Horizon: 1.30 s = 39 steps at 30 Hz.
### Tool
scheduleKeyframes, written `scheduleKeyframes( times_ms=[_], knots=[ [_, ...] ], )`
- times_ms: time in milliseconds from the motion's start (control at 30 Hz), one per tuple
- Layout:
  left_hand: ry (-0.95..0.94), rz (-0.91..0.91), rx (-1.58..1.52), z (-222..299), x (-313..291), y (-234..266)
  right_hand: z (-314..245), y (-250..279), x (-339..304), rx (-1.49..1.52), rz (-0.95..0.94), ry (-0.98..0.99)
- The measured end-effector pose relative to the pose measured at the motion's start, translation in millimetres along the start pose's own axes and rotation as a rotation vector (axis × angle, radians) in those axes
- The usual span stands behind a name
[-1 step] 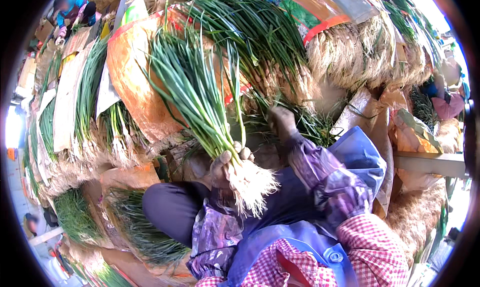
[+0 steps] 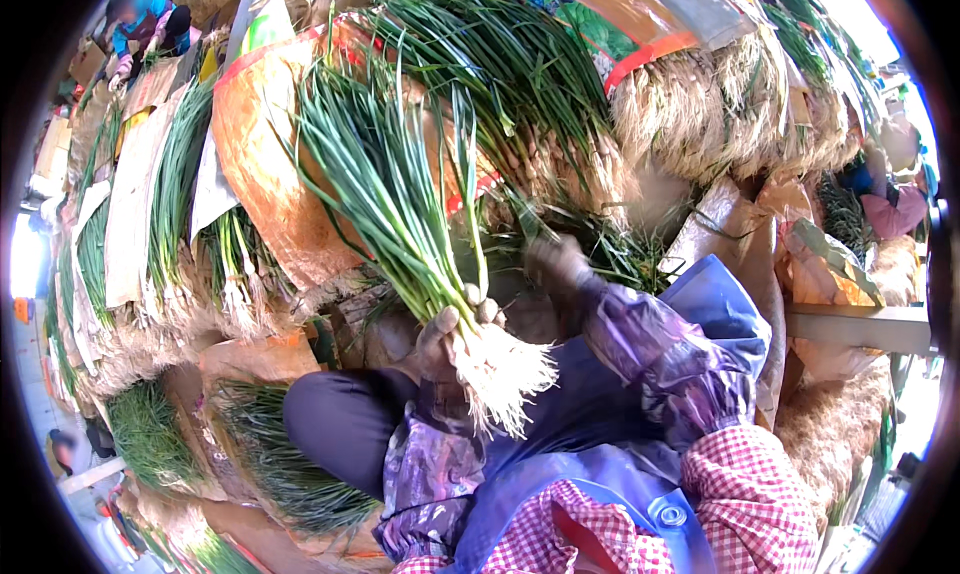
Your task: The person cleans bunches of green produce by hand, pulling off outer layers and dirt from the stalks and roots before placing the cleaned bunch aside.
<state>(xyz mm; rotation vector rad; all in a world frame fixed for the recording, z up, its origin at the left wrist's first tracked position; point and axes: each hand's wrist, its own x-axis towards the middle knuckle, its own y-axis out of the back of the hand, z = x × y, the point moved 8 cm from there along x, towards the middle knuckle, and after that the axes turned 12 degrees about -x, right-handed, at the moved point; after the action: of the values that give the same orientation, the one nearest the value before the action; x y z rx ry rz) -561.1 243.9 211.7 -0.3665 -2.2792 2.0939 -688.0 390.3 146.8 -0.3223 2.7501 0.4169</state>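
My left hand is closed around a bunch of spring onions just above the pale roots. Long green leaves fan up and to the left, while the stringy white roots hang over my lap. Right of the bunch and apart from it, my right hand has its fingers curled and is slightly blurred. A green leaf shows by its fingertips, but whether they grip it is unclear. Beyond both hands lies a large pile of spring onions, its root ends toward me.
An orange sheet lies left of the large pile. More spring onions lie in rows at the left, and others beside my knee. Root ends face me at the far right. Another person crouches at the far left.
My right hand has shifted slightly left and toward me. My left hand keeps its hold on the spring onions in nearly the same place.
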Motion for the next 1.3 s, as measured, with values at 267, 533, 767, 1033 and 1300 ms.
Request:
scheduleKeyframes(
  times_ms=[267, 533, 767, 1033, 1300],
  knots=[
    [0.085, -0.232, -0.026, 5, -8, -13, -89, -9, 95, -1.008, 0.296, 0.297],
    [-0.067, 0.039, 0.120, 12, -2, 1, -124, 16, 128, -1.100, 0.154, 0.362],
    [0.219, 0.028, -0.023, -16, 4, 36, -41, -26, 3, 0.066, -0.435, -0.160],
    [0.060, 0.281, 0.006, -25, 4, 25, -47, 0, 0, -0.232, 0.144, 0.296],
    [0.139, 0.204, 0.257, -5, -7, 53, -50, -36, -26, -0.215, -0.350, 0.118]
  ],
)
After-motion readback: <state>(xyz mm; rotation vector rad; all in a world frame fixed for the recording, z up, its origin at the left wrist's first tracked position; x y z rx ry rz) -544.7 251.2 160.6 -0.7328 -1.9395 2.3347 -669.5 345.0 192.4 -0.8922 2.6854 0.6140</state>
